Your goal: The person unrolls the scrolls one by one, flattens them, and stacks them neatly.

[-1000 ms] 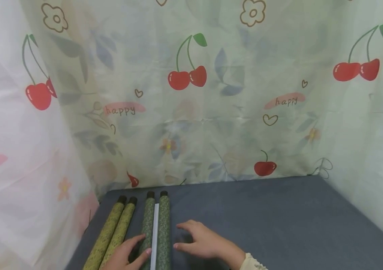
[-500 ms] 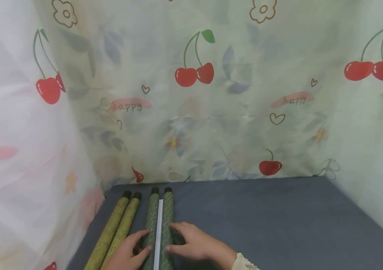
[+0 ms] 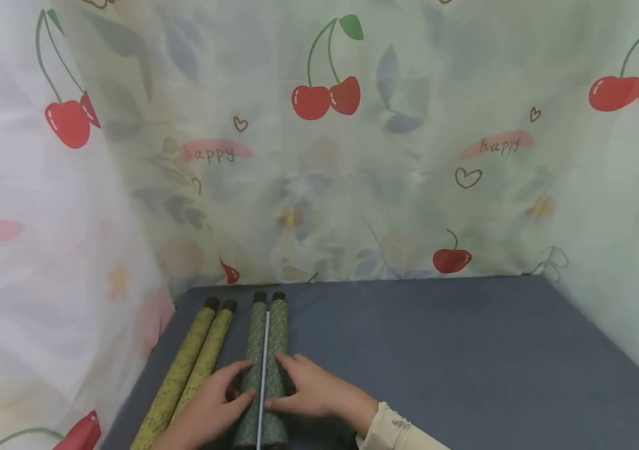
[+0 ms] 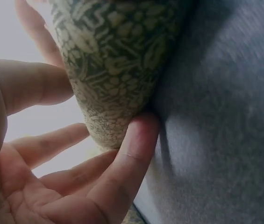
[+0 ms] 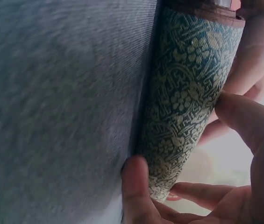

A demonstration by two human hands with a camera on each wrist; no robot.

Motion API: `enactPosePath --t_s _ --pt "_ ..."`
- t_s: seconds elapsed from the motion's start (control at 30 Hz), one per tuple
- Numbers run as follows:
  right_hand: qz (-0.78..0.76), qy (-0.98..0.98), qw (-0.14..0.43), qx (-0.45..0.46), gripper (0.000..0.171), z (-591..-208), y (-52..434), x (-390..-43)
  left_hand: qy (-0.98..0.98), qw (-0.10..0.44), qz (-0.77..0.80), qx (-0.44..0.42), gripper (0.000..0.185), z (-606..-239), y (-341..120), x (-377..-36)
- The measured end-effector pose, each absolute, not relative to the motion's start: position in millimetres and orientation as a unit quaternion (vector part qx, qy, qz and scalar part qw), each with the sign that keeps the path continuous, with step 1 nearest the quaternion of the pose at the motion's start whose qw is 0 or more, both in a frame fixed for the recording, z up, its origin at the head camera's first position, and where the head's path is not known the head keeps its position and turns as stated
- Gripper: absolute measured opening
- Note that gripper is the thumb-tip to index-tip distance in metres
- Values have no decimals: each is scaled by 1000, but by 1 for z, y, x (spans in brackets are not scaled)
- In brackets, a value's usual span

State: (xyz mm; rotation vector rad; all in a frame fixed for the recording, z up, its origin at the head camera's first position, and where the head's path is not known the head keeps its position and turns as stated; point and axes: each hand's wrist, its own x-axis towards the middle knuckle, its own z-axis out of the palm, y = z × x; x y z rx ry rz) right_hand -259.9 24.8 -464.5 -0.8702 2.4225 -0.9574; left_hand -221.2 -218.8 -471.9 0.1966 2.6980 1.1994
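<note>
A scroll with green patterned brocade is rolled up from both ends into two long rolls with dark end caps. The left green roll (image 3: 254, 340) and the right green roll (image 3: 278, 325) lie side by side, a thin white strip (image 3: 266, 350) showing between them. My left hand (image 3: 207, 403) holds the left roll between thumb and fingers, one fingertip low beside the cloth in the left wrist view. On the other roll, my right hand (image 3: 316, 390) grips from the right side. Its fingers bracket the brocade (image 5: 188, 93) in the right wrist view, where a brown end cap (image 5: 206, 11) shows.
Two yellow-green patterned rolls (image 3: 179, 369) lie slanted to the left, close beside my left forearm. Dark grey cloth (image 3: 437, 356) covers the table. Hanging sheets (image 3: 381, 219) printed with cherries stand along the back and both sides.
My right hand has moved left onto the right green roll. The two green rolls have come closer together, and the white strip between them has narrowed.
</note>
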Motion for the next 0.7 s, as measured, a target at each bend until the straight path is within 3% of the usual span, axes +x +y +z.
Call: enactPosePath --t_s 0.5,0.7 --pt "-374 848 219 -304 89 -465 14 -257 916 80 386 78 59 -471 -213 -216" --pt "-371 846 184 -336 100 -501 22 -280 923 47 368 99 57 -470 -201 -219"
